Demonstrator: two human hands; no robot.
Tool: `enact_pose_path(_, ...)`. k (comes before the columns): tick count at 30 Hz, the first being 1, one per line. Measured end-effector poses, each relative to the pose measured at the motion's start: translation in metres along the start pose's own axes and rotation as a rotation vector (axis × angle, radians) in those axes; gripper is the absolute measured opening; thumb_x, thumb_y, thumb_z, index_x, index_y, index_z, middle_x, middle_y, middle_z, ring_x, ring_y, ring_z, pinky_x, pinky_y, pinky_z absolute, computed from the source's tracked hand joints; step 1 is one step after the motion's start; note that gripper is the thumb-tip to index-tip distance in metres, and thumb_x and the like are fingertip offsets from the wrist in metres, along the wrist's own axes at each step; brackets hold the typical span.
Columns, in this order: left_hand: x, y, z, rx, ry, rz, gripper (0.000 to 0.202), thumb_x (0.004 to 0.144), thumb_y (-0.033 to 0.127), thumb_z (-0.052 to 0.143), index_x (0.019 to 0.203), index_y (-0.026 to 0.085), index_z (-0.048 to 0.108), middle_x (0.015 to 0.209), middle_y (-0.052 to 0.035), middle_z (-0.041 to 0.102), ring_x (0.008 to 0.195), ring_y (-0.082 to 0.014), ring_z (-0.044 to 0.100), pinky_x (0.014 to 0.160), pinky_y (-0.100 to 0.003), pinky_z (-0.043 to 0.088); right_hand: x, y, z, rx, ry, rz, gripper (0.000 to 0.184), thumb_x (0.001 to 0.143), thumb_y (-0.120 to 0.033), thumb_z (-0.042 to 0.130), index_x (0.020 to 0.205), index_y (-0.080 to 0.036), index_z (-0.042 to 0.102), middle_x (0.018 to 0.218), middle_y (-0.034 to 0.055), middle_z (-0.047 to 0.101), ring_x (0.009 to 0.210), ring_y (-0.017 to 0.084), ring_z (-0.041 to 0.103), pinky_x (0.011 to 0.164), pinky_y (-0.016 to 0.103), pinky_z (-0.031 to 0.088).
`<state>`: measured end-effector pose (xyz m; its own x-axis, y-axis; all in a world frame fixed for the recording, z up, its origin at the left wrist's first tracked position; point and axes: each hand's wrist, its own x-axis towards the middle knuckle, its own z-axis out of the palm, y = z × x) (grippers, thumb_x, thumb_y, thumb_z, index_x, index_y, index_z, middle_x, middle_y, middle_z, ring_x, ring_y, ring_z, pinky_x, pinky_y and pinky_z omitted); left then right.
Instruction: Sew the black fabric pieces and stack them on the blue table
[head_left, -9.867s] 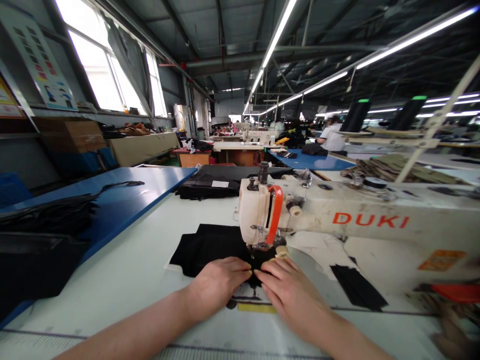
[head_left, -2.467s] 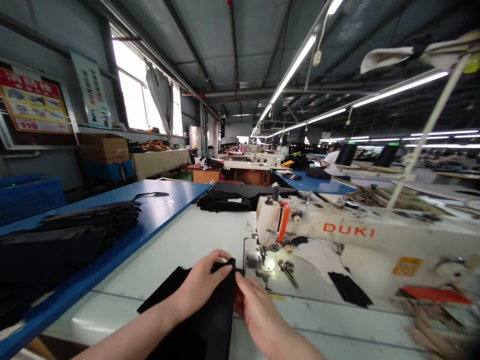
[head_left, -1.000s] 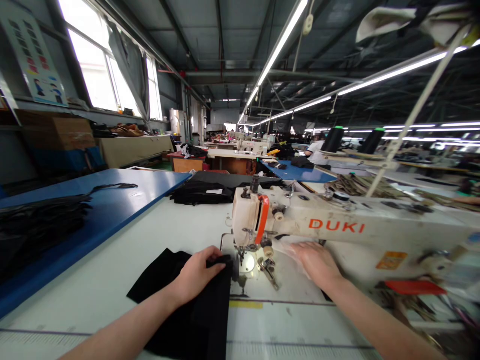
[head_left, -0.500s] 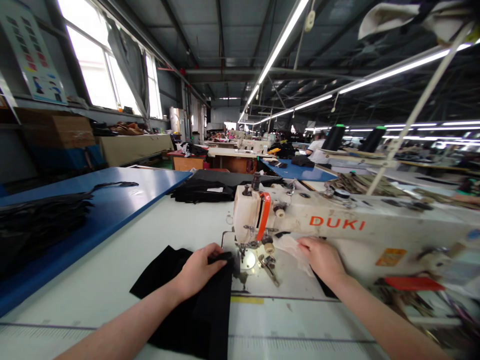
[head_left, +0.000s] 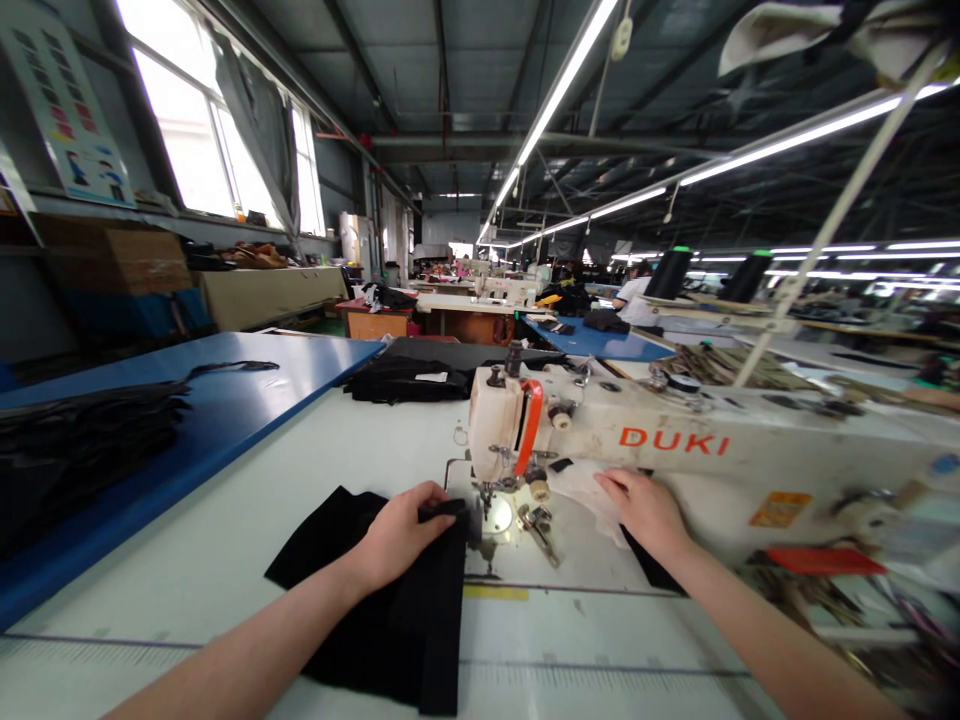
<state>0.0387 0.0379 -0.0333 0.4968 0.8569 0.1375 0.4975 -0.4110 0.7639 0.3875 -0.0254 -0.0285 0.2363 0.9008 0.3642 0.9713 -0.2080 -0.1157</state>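
Observation:
My left hand (head_left: 397, 535) is closed on the top edge of a black fabric piece (head_left: 390, 620) that lies on the white table just left of the needle plate. My right hand (head_left: 645, 510) rests under the arm of the white DUKI sewing machine (head_left: 675, 440), fingers curled on a thin white fabric piece (head_left: 581, 485) that lies there. A dark strip of fabric (head_left: 649, 565) shows under my right wrist. Small metal snips (head_left: 540, 525) lie on the machine bed between my hands.
A blue side table (head_left: 247, 400) on the left carries a stack of black pieces (head_left: 82, 440). More folded black fabric (head_left: 412, 380) lies behind the machine. Thread cones (head_left: 667, 272) stand at the right. Other sewing stations and a person sit far back.
My right hand left the black piece and reached right under the machine arm onto the white fabric. My left hand kept its hold on the black piece near the needle.

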Motion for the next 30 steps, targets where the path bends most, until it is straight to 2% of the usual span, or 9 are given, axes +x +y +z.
enact_pose_path(6,0.000,-0.002,0.001,0.015,0.007,0.015,0.016,0.078,0.032,0.056,0.089,0.021,0.059,0.089,-0.0017,0.066,0.084,-0.0204,0.060,0.077,-0.029,0.044,-0.001,-0.001,-0.001,-0.049,0.013,0.038,0.028,0.089,-0.030,0.042,0.089,-0.023,0.069,0.092,0.0040,0.072,0.080,0.020,0.065,0.067,0.027,0.043)
enact_pose_path(10,-0.001,-0.002,0.001,0.021,0.008,0.021,0.016,0.078,0.032,0.057,0.089,0.021,0.059,0.089,-0.0014,0.066,0.085,-0.0205,0.061,0.077,-0.028,0.043,-0.001,-0.002,-0.006,-0.148,0.039,0.046,0.027,0.089,-0.030,0.043,0.085,-0.022,0.068,0.081,0.0078,0.071,0.072,0.024,0.064,0.064,0.032,0.041)
enact_pose_path(15,-0.001,-0.003,0.000,0.023,0.011,0.026,0.016,0.078,0.032,0.057,0.090,0.021,0.059,0.089,-0.0014,0.066,0.084,-0.0203,0.060,0.076,-0.029,0.043,-0.003,-0.006,-0.008,-0.211,-0.002,-0.068,0.023,0.087,-0.027,0.049,0.072,-0.021,0.065,0.080,0.0080,0.068,0.078,0.023,0.061,0.069,0.031,0.040)
enact_pose_path(22,-0.001,-0.002,0.001,0.027,0.005,0.026,0.016,0.079,0.032,0.056,0.090,0.021,0.059,0.089,-0.0011,0.065,0.083,-0.0200,0.060,0.074,-0.029,0.043,-0.012,-0.006,-0.010,-0.198,-0.067,-0.154,0.027,0.087,-0.016,0.044,0.073,-0.020,0.066,0.081,0.0042,0.068,0.077,0.018,0.062,0.069,0.026,0.041)
enact_pose_path(25,0.000,-0.004,0.002,0.031,0.005,0.024,0.015,0.078,0.031,0.057,0.089,0.021,0.059,0.087,-0.0007,0.066,0.083,-0.0200,0.060,0.074,-0.029,0.042,-0.013,-0.003,-0.015,-0.195,-0.037,-0.133,0.029,0.087,-0.013,0.042,0.076,-0.022,0.067,0.080,0.0024,0.069,0.073,0.016,0.063,0.065,0.025,0.042)
enact_pose_path(28,0.000,-0.005,0.000,0.017,0.018,0.033,0.014,0.078,0.030,0.057,0.088,0.020,0.059,0.086,-0.0003,0.066,0.081,-0.0193,0.060,0.074,-0.028,0.042,-0.018,-0.003,-0.024,-0.198,0.046,-0.080,0.027,0.089,-0.017,0.042,0.082,-0.022,0.068,0.080,0.0033,0.070,0.066,0.017,0.063,0.058,0.026,0.042)
enact_pose_path(30,-0.001,-0.004,-0.002,-0.001,0.028,0.035,0.013,0.078,0.030,0.057,0.087,0.020,0.059,0.085,0.0001,0.066,0.080,-0.0188,0.060,0.073,-0.028,0.043,-0.026,-0.008,-0.030,-0.187,0.100,-0.085,0.024,0.089,-0.021,0.044,0.085,-0.022,0.068,0.085,0.0046,0.069,0.069,0.019,0.063,0.059,0.028,0.043)
